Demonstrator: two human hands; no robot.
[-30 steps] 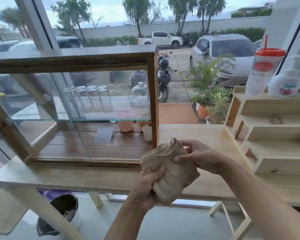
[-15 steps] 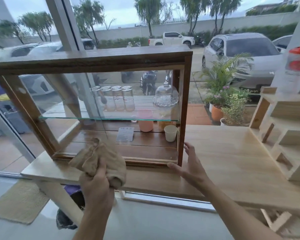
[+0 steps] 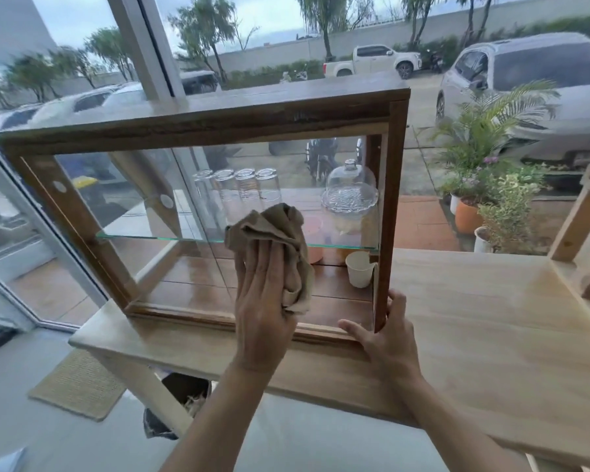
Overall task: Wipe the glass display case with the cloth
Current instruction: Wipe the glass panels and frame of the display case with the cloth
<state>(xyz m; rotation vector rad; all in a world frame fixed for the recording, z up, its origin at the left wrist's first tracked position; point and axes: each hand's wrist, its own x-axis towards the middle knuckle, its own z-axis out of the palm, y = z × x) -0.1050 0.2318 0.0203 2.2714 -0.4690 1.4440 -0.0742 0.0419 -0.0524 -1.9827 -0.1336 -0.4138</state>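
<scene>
The cloth [image 3: 280,229] is pressed by the flat left hand [image 3: 263,308] against the front glass of the case [image 3: 198,126], right of centre, the near right corner gripped by the right hand [image 3: 385,335] — wiping judged barely begun, most glass left.

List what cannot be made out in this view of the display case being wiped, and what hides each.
Head view throughout.
- Glass of the display case under the cloth and left hand: covered, so smears there cannot be judged.
- The pink cup: half hidden behind the cloth.
- The wooden rack: cut off by the right edge.
- The dark bin: mostly hidden by the table leg.
</scene>
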